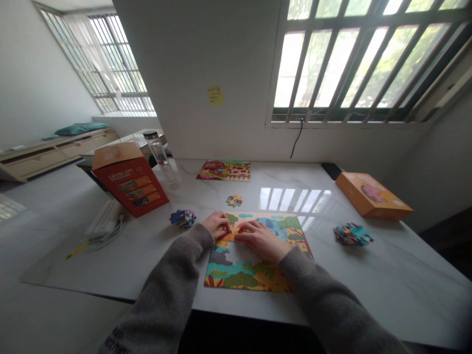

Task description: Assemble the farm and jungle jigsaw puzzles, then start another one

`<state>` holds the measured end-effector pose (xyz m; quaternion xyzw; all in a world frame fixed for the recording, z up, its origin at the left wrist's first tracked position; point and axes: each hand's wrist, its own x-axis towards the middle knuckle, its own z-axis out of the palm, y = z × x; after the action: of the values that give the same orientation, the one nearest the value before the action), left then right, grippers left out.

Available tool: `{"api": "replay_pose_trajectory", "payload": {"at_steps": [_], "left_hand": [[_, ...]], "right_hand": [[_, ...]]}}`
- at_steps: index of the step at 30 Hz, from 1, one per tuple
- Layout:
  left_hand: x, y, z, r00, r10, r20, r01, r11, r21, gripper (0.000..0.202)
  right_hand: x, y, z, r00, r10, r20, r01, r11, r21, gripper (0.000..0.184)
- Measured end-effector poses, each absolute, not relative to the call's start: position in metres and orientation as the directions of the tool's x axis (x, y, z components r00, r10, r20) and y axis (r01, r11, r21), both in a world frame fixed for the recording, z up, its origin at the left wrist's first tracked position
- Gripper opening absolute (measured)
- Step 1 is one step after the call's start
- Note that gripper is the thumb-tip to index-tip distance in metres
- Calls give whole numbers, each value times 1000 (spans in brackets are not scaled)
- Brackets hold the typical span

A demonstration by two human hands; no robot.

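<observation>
A colourful jigsaw puzzle (254, 273) lies partly assembled on the white marble table (368, 275) in front of me. My left hand (217, 223) rests curled on the puzzle's upper left area, its fingers bent over an orange piece (227, 237). My right hand (260, 240) lies across the puzzle's middle with its fingers pressed down beside the same spot. Both arms wear grey knit sleeves. Whether either hand grips a piece is hidden under the fingers.
Loose piece heaps lie at left (183, 218), centre back (234, 200) and right (352, 234). A finished puzzle (223, 170) sits by the wall. A red box (129, 179), water bottle (157, 147), white cable (106, 223) and orange box (372, 195) stand around.
</observation>
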<state>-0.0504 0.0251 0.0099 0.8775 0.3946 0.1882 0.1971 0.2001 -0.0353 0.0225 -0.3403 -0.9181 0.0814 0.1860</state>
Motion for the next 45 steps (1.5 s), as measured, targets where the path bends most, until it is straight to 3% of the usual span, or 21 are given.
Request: {"api": "replay_pose_trajectory", "payload": {"at_steps": [3, 12, 17, 19, 24, 31, 35, 39, 42, 45], "left_hand": [[-50, 26, 7, 606, 772, 191, 622, -609, 492, 8], [-40, 20, 12, 568, 795, 212, 685, -600, 412, 7], [-28, 34, 19, 385, 868, 313, 739, -493, 459, 14], [-24, 49, 19, 337, 877, 342, 779, -463, 423, 18], [-14, 89, 18, 270, 944, 191, 899, -318, 301, 34], [-6, 110, 25, 287, 950, 124, 918, -310, 248, 22], [-8, 99, 32, 273, 946, 175, 927, -307, 214, 25], [-10, 72, 32, 266, 904, 335, 904, -355, 240, 25], [-10, 49, 30, 262, 859, 441, 849, -422, 319, 24], [-8, 30, 28, 262, 792, 552, 748, -528, 402, 26]], "right_hand": [[196, -41, 25, -737, 611, 288, 556, 791, -255, 39], [190, -47, 29, -720, 649, 248, 603, 761, -241, 43], [192, -48, 31, -723, 652, 229, 591, 755, -283, 47], [193, -48, 31, -728, 649, 221, 587, 756, -289, 47], [195, -48, 31, -729, 649, 215, 586, 755, -294, 45], [196, -48, 33, -731, 650, 207, 580, 752, -314, 46], [197, -49, 33, -732, 647, 215, 573, 755, -320, 45], [198, -46, 34, -735, 624, 266, 522, 771, -366, 35], [201, -40, 35, -595, 694, 405, 544, 719, -433, 23], [206, -33, 37, -261, 805, 533, 603, 567, -561, 18]]}}
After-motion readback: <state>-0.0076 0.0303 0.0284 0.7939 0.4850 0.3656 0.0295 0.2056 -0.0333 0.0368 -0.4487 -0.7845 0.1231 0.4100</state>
